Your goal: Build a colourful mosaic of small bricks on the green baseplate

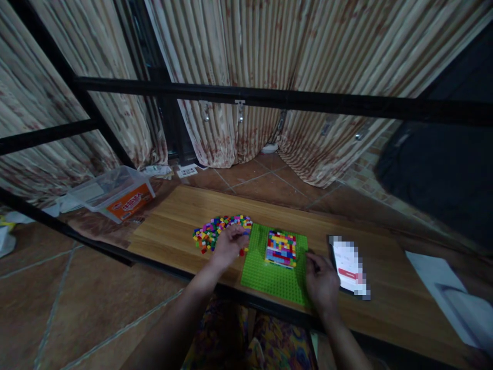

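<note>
A block of toy bricks in many colours stands on a green baseplate. Loose toy bricks lie in a pile to the left of the plate. My left hand is over the pile's right side, by the plate's left edge. Its fingers are bent together in a pinch; whatever is between them is too small to make out. At the plate's right edge is my right hand, apart from the block. Its fingers are curled closed, and their tips hide anything they hold.
On the wooden board a phone lies to the right of my right hand. White paper is farther right. A clear plastic box with an orange label stands at left. A black metal bar crosses before the curtains.
</note>
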Action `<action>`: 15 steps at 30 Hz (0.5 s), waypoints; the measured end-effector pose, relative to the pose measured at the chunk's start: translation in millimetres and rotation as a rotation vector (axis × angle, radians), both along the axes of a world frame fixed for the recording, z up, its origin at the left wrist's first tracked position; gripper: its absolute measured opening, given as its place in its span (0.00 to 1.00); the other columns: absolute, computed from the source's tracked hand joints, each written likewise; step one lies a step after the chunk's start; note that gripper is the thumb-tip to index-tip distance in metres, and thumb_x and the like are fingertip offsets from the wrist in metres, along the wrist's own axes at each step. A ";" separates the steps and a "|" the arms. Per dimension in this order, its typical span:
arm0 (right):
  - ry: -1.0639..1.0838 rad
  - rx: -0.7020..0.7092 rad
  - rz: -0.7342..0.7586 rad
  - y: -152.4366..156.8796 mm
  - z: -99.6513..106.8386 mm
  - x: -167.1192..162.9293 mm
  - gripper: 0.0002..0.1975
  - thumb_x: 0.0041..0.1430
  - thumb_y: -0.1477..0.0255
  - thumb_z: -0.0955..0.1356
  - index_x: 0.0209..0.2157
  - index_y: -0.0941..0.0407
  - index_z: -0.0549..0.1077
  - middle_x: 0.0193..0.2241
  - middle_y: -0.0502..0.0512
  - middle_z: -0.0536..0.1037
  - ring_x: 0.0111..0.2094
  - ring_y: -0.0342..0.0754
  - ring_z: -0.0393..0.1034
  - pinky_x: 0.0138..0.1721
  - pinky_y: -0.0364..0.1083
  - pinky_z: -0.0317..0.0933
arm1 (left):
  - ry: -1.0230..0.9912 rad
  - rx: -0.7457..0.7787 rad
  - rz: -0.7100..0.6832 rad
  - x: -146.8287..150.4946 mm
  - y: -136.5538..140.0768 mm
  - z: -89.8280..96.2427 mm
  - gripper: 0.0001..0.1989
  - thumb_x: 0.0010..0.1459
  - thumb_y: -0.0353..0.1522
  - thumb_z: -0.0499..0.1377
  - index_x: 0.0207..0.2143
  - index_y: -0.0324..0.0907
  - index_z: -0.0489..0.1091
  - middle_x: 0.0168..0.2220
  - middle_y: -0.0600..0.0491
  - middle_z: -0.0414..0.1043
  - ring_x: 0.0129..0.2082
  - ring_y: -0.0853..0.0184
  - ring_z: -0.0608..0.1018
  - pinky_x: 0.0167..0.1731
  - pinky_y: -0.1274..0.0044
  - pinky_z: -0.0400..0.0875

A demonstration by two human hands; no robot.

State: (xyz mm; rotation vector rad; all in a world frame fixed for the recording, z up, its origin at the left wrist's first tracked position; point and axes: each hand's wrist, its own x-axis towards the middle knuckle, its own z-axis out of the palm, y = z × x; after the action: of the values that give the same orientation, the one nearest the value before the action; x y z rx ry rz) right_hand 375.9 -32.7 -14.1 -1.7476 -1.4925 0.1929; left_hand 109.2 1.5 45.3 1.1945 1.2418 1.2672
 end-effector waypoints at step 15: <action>0.015 0.029 0.009 -0.1 -0.4 -1.6 0.19 0.60 0.61 0.60 0.38 0.58 0.77 0.36 0.61 0.78 0.34 0.52 0.71 0.37 0.49 0.64 | -0.242 -0.168 0.038 3.4 -17.8 4.8 0.17 0.46 0.41 0.67 0.36 0.39 0.77 0.30 0.52 0.76 0.26 0.73 0.72 0.27 0.80 0.64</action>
State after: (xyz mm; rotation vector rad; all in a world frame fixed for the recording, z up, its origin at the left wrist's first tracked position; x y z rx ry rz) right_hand 374.3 -32.8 -14.5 -1.7130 -1.4855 0.1873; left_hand 112.6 -16.3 50.1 0.8733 1.1710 1.2675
